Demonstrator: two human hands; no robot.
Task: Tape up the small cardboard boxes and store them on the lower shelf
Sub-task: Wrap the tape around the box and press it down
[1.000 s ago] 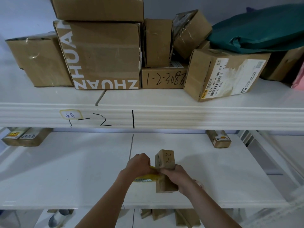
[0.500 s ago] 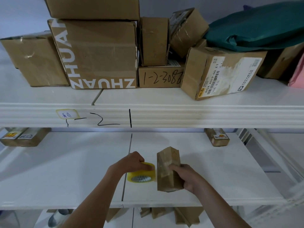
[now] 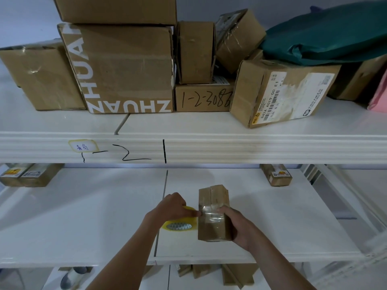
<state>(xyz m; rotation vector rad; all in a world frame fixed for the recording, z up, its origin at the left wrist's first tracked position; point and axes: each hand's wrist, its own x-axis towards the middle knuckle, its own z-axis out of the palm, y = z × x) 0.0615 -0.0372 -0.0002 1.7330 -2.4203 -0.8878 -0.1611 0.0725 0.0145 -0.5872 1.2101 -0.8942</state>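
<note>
Gripped from the right by the right hand, fingers curled round its side, a small cardboard box is being held just above the white lower shelf. Just left of the box, a yellow tape roll is being clutched by the left hand, and clear tape is being pressed across the box seam.

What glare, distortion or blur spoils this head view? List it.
Head view: wide-angle bending bows the upper shelf edge and leans the outer boxes; glare glints off the clear tape on the small box between the left hand and right hand; the bottom right corner smears; lighting is soft, shadows faint.
</note>
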